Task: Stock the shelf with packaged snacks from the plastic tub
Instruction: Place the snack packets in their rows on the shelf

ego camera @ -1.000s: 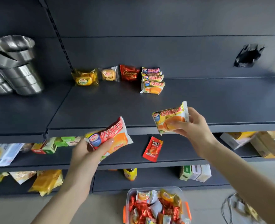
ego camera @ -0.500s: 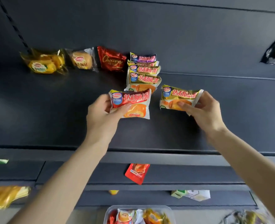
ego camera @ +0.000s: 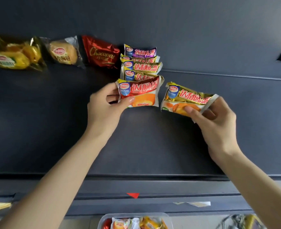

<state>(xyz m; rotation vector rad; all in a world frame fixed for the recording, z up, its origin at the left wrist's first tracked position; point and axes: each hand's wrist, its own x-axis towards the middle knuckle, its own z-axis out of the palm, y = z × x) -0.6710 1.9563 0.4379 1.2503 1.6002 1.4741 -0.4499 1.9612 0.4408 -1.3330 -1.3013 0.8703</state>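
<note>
I have moved the left grip (ego camera: 103,111) in over the shelf (ego camera: 37,129); its red pack (ego camera: 139,93) now abuts the row (ego camera: 140,66) front. The right grip (ego camera: 214,123) has brought the gold pack (ego camera: 186,100) alongside.

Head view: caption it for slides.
Left hand holds a red cake pack fronting the row; right hand, a gold pack.

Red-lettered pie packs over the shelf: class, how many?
6: four overlapping in a row; red pack in left hand; gold pack in right hand; more may hide between.
</note>
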